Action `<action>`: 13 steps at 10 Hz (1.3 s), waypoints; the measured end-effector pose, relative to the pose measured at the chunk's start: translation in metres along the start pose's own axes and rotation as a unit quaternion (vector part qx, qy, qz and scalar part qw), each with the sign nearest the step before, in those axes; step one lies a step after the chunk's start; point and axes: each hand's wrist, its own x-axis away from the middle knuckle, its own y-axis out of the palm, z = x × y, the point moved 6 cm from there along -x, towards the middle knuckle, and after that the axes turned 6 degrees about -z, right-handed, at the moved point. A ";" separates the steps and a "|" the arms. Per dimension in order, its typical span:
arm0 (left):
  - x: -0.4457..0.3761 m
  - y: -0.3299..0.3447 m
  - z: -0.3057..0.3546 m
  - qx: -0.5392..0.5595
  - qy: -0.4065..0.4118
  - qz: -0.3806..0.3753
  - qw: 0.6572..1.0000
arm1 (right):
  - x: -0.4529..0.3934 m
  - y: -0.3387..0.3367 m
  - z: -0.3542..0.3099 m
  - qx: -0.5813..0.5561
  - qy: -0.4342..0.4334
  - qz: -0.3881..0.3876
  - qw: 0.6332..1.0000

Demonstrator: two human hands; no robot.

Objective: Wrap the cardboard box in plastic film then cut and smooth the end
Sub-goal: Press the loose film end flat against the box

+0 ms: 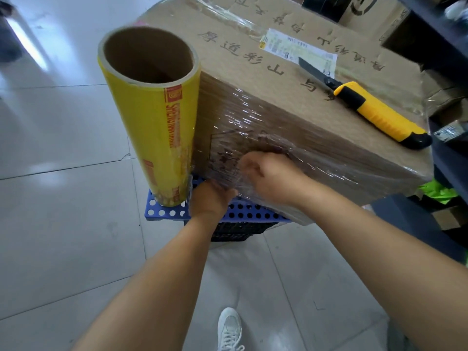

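Note:
A large cardboard box point(266, 79) with printed characters rests on a blue perforated crate point(167, 212). Clear plastic film point(240, 117) covers its near side in shiny wrinkled layers. A yellow film roll point(157, 127) stands upright on the crate at the box's left corner, its cardboard core open at the top. My left hand point(210, 198) presses low against the wrapped side near the crate. My right hand point(268, 176) lies on the same side, fingers pinching bunched loose film. A yellow and black utility knife point(374, 112) lies on the box top, blade extended.
A white shipping label point(298, 45) is stuck on the box top. More cardboard boxes point(379, 11) and dark shelving point(445, 46) crowd the right. A black crate point(235, 231) sits under the blue one. Pale floor tiles point(63, 173) spread left. My white shoe point(229, 330) is below.

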 end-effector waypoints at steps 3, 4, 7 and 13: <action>-0.001 -0.009 -0.003 -0.046 0.027 0.039 0.998 | -0.047 0.051 0.029 -0.118 0.028 -0.069 0.990; 0.006 -0.008 0.003 -0.092 0.054 0.024 0.994 | -0.065 0.077 0.037 -0.107 0.049 -0.104 0.988; 0.014 -0.017 0.000 0.005 0.033 0.015 0.999 | -0.067 0.134 0.073 -0.086 0.112 -0.184 0.973; 0.077 -0.055 0.036 0.021 0.036 -0.047 0.998 | 0.076 -0.089 -0.025 -0.176 -0.009 0.264 0.948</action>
